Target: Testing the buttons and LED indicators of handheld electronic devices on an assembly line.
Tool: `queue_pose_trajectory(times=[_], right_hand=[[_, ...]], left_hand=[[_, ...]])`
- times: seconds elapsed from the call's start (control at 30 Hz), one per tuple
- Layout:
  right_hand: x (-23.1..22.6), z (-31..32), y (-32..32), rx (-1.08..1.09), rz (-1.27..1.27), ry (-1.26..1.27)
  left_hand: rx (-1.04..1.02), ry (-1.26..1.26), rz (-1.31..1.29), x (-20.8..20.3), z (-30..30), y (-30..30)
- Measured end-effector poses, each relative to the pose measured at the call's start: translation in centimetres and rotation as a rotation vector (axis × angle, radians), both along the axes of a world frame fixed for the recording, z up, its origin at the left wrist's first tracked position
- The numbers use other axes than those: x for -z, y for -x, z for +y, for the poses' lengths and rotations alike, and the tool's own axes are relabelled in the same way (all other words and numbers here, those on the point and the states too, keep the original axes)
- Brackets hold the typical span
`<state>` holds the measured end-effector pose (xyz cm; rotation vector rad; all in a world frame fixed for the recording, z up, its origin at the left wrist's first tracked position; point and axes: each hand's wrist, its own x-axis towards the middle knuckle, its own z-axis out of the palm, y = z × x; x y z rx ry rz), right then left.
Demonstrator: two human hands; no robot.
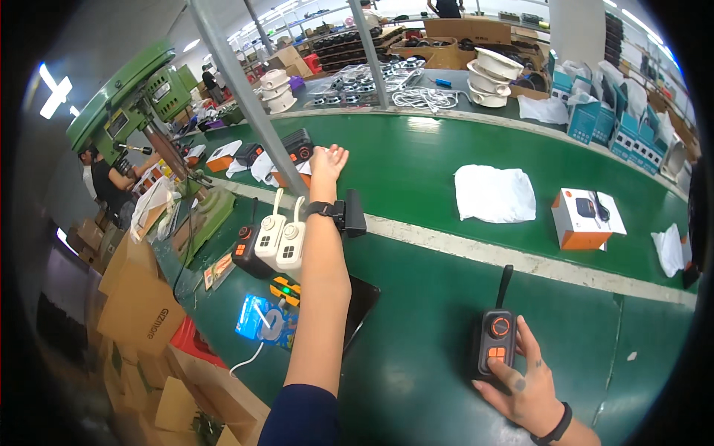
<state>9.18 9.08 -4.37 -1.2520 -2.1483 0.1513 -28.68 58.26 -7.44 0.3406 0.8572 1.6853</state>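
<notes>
My right hand (532,383) is wrapped round a black handheld device (487,364) with an orange-ringed dial, orange buttons and a strap loop at its top. One fingertip rests on the buttons. The device stands on the green bench near me. My left arm stretches far forward, and my left hand (329,160) hovers over the green belt with its fingers apart and nothing visible in them. Right beside it lies another black device (299,146); whether they touch I cannot tell. Two cream devices (290,245) and a black one (251,249) stand left of my forearm.
A grey post (249,93) rises left of my left hand. On the belt lie a white bag (494,193) and a white-orange box (587,219). A green drill press (126,97) stands left. A blue packet (256,316) and a dark tablet-like slab (362,301) lie near my left forearm.
</notes>
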Motion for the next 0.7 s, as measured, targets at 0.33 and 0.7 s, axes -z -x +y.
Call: queue_pose_trajectory(times=[0.33,0.7], right_hand=[[-0.5,0.2,0.2,0.043,0.003,-0.008],[0.6,0.5,0.5,0.057,0.03,-0.075]], left_hand=[[-0.203,-0.019,0.66,-13.3,-8.0,-4.7],[0.677,-0.254,0.555,-12.0,-24.3,-10.7]])
